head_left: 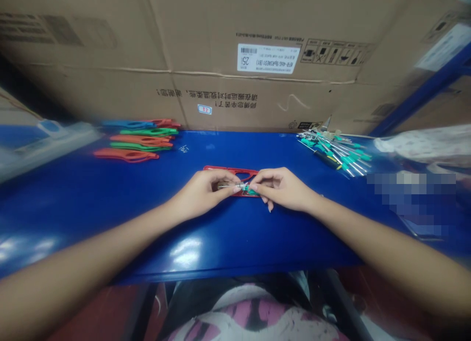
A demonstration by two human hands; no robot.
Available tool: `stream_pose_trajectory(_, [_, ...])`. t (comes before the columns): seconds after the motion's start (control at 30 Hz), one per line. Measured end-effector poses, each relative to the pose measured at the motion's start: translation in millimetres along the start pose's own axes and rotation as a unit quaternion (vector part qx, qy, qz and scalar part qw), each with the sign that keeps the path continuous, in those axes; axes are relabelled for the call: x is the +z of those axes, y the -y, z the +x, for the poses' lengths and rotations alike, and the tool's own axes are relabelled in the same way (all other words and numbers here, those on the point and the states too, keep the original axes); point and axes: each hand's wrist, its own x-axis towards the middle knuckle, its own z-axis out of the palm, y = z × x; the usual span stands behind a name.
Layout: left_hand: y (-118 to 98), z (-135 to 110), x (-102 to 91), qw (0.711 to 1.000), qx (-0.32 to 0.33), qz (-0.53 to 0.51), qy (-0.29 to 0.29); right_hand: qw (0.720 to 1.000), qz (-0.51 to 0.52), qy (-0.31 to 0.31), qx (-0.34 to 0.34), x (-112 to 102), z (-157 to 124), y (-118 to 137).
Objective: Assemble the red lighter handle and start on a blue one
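Both hands meet over a red plastic casing half (209,169), which lies on the blue table and has an oval opening. My left hand (202,191) is closed in a pinch on a slim part with a clear or metallic body (225,185). My right hand (281,186) is closed, with thumb and finger on a small green plastic piece (251,190) that meets the slim part end to end. Whether the two pieces are joined is too small to tell. My fingers hide part of the casing.
Several orange, green and blue plastic casings (142,141) lie at the back left. At the back right is a pile of metal rods with green ends (336,149), with a yellow-and-black tool (327,159) among them. A large cardboard box (206,51) stands behind the blue table (257,243).
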Motion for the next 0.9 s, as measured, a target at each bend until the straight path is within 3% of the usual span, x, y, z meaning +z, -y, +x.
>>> stream_pose_trajectory(0.9, [-2.1, -0.4, 0.0, 1.000, 0.000, 0.026, -0.015, 1.000, -0.001, 0.008, -0.015, 0.5, 0.1, 3.2])
